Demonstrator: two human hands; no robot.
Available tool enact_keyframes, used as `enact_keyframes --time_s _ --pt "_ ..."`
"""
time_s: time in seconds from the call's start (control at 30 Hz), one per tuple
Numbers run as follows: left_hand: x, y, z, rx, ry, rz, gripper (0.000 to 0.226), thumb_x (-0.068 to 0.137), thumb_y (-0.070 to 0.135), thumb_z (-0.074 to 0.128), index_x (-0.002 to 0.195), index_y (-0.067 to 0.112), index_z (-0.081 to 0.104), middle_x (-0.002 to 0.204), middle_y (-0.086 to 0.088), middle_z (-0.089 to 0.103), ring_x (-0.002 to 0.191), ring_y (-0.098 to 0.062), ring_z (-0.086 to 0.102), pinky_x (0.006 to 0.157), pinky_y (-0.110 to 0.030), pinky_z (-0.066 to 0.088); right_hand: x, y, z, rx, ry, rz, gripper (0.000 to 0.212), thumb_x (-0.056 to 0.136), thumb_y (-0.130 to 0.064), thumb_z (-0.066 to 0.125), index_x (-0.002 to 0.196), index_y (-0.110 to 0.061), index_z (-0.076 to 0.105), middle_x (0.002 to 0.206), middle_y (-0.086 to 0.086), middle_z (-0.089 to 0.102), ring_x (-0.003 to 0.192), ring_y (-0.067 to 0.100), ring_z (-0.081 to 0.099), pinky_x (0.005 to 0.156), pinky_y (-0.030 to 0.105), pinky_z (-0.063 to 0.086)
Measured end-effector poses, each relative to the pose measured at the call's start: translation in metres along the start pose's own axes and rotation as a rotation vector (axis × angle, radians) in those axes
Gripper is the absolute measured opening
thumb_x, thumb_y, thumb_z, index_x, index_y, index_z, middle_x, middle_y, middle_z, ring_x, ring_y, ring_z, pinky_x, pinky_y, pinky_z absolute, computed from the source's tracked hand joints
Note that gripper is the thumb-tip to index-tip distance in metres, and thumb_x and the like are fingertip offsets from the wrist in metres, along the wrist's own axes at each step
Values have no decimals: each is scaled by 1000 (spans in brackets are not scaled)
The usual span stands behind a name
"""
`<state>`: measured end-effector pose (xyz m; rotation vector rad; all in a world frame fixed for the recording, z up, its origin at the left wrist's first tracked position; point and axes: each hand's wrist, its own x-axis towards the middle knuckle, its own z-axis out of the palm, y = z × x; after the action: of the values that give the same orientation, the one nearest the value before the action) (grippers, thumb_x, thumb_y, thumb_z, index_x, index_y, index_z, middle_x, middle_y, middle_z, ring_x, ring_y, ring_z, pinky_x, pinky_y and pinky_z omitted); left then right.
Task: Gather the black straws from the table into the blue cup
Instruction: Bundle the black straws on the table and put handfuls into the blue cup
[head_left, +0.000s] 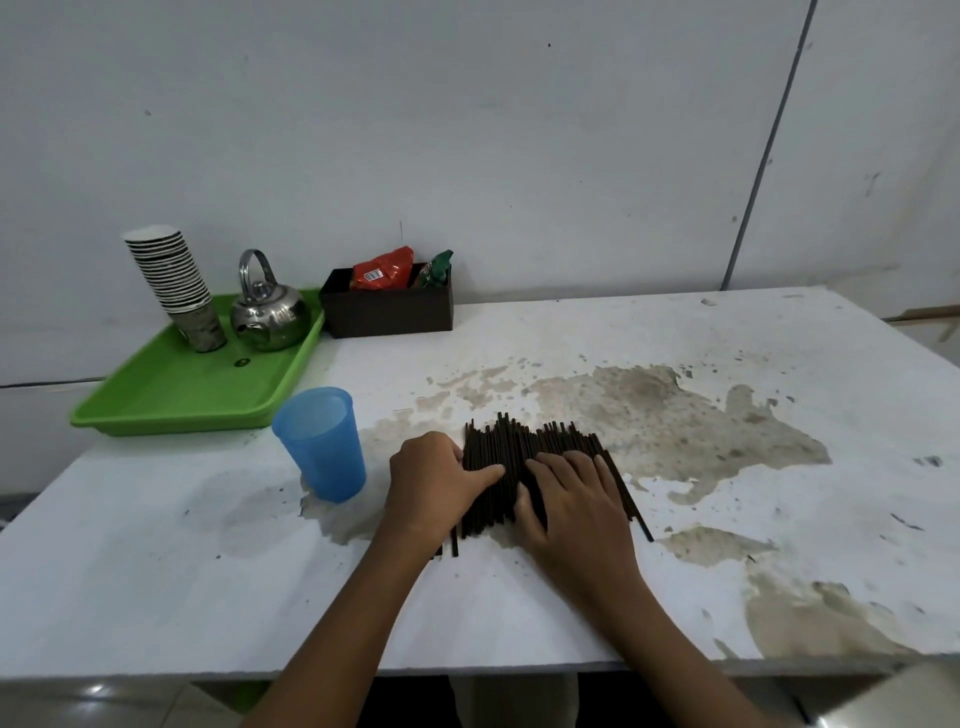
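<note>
The black straws (524, 457) lie flat in a loose row at centre frame on the stained table (727, 519). My left hand (434, 480) presses against the row's left edge, fingers spread, gripping nothing. My right hand (571, 501) rests palm-down on top of the row, fingers extended, not closed on any straw. The blue cup (322, 444) stands upright and appears empty, just left of my left hand. Current step, as I judge it: consolidating the row. Next requirement: squeeze the straws into one bundle, then lift it to the cup.
</note>
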<state>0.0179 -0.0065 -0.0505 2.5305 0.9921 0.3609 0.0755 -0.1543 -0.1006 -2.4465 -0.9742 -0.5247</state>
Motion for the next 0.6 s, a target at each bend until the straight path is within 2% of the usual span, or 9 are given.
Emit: enact_keyframes --time_s 0.07,0.13,0.2,0.27,0.43,0.53,0.6 --pt "0 6 0 9 -25 -16 56 67 63 79 56 17 47 50 1 47 49 -16 44 56 -31 45 0 0 0 4 -8 12 37 87 -35 44 106 -14 70 109 -1 69 109 25 59 100 46 43" --pt "3 9 1 -10 -44 -30 54 65 62 81 61 15 54 55 0 55 54 -16 53 60 -32 49 -1 0 0 12 -19 17 36 87 -33 44 105 -14 69 109 -2 68 108 24 59 99 46 44" --pt "7 9 2 -55 -89 -47 54 63 61 84 77 11 70 72 -1 71 70 -15 67 68 -32 53 -1 0 -1 32 -34 24 37 88 -31 42 107 -14 69 111 -2 68 110 23 58 100 46 44" --pt "11 6 2 -137 -137 -81 58 61 58 87 92 11 74 87 0 76 82 -15 72 75 -29 57 -1 -1 -1 43 -41 29 37 89 -30 42 108 -13 69 112 -2 67 111 22 57 100 45 44" --pt "20 -4 0 -327 -242 -142 43 65 42 91 88 8 78 80 1 77 61 -11 74 71 -28 62 0 -1 -1 44 -44 36 37 88 -30 43 108 -12 69 112 -1 68 110 23 57 99 46 45" --pt "22 -10 2 -396 -258 -152 33 69 38 90 84 11 79 76 2 77 65 -13 75 76 -33 63 0 0 0 42 -62 33 38 89 -31 43 109 -12 69 114 0 67 112 24 56 100 46 44" --pt "21 -13 3 -410 -248 -142 36 70 39 88 86 9 77 78 -2 77 68 -16 75 78 -36 62 0 -1 0 40 -74 27 39 90 -32 41 111 -12 68 115 0 67 113 23 56 101 46 43"
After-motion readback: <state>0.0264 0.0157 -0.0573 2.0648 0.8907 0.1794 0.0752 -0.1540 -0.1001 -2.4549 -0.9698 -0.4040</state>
